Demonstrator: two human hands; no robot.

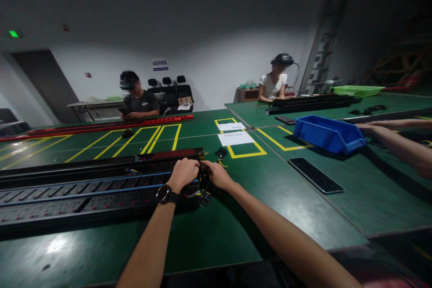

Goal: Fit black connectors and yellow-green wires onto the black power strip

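**While both hands crowd the strip's end: wiring work at the end cap**

Though the detail is small and dark, both hands meet at the right end of the long black power strip point(101, 189), which lies lengthwise on the green table point(209, 238), near its front edge. Left hand point(184, 173), w/ a wristwatch point(165, 194), is curled into a narrow grip over the strip's end; right hand point(218, 174) pinches the black end piece w/ wires point(203, 179) just beside it. Whether the fingers fully clamp anything, can't tell: knuckles hide the tips.

Judged step: fitting or seating the end piece and its leads, approx mid-way. Next move prob. calls for a steady left-hand hold on the strip while the right makes a fine, aligned push, keeping wires unpinched.

Nearby: a small black part point(221, 151) on the table past the hands, a phone point(315, 174) to the right, a blue bin point(329, 134) beyond it. A co-worker's arm point(401, 144) reaches in by the bin; two people sit further back.
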